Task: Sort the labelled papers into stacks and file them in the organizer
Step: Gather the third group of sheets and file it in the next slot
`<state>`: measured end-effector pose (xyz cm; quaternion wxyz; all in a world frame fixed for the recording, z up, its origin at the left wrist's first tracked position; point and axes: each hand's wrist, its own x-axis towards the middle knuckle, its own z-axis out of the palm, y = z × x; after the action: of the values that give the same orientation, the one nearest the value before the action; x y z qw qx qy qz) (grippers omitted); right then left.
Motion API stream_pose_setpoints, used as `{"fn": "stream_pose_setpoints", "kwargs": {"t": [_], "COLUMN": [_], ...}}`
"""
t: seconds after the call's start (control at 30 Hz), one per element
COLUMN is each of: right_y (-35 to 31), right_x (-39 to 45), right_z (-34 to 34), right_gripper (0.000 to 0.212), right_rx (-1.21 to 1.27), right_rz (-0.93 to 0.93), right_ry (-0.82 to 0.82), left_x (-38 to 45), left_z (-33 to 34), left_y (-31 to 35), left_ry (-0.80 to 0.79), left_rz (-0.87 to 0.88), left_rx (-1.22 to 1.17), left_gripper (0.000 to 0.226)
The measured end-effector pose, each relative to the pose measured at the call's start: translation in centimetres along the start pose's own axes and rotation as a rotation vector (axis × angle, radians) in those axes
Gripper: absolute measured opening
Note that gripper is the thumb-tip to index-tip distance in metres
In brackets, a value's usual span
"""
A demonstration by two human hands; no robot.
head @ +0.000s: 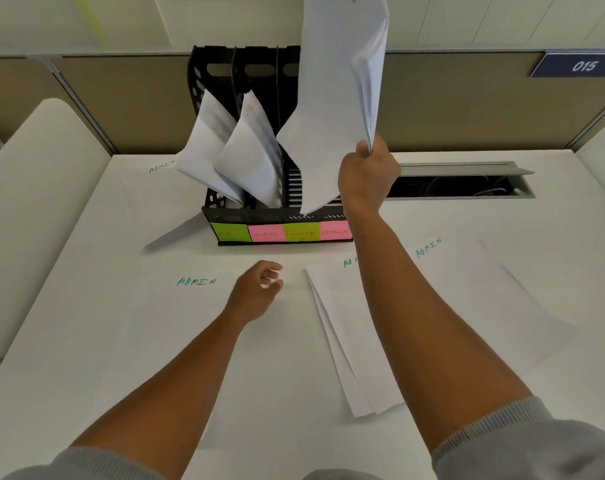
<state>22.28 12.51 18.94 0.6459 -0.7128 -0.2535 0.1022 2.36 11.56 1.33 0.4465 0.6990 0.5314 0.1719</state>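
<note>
Head view: right hand (368, 174) pinches paper stack (335, 109) upright over organizer (283, 216), lower edge at third slot. Left hand (258, 292), fingers loosely curled, hovers over desk (86, 254). ADMIN sheets (380, 334) lie flat.

The black organizer (280, 216) stands upright at the middle of the white desk (69, 271), blocking any straight reach to the partition behind it. Its two left slots are already crowded by paper bundles (232, 157) that lean out toward the front and left. The tall stack (339, 98) gripped by the right hand (368, 174) rises over the right-hand slots and screens them (how much room is left inside cannot be told). Right of the organizer, an open cable hatch (460, 183) breaks the surface. Nearer, loose ADMIN sheets (415, 306) lie flat; a hand passes freely above them. The left hand (256, 292) hovers over bare desk before the organizer.
</note>
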Motion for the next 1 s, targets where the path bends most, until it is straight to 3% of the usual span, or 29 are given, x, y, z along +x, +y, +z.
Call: {"fn": "stream_pose_setpoints", "kwargs": {"t": [0.2,0.37,0.57,0.8,1.0], "right_y": [1.3,2.6,3.5,5.7,8.5], "right_x": [0.2,0.5,0.9,1.8,1.7], "right_z": [2.7,4.9,7.7,10.4,12.0], "right_gripper": [0.025,0.018,0.030,0.041,0.029], "right_rx": [-0.083,-0.115,-0.058,-0.048,-0.123], "right_rz": [-0.042,-0.076,-0.065,-0.038,0.094], "right_ry": [0.028,0.059,0.051,-0.082,-0.260], "left_x": [0.3,1.2,2.5,3.1,3.7], "left_z": [2.5,3.4,3.8,3.3,2.0], "left_y": [0.3,0.6,0.2,0.2,-0.4], "left_ry": [-0.210,-0.239,-0.239,-0.300,-0.265], "left_rz": [-0.083,-0.130,-0.178,-0.199,-0.179], "left_rx": [0.118,0.080,-0.003,-0.110,-0.087], "left_gripper": [0.039,0.045,0.047,0.038,0.029]}}
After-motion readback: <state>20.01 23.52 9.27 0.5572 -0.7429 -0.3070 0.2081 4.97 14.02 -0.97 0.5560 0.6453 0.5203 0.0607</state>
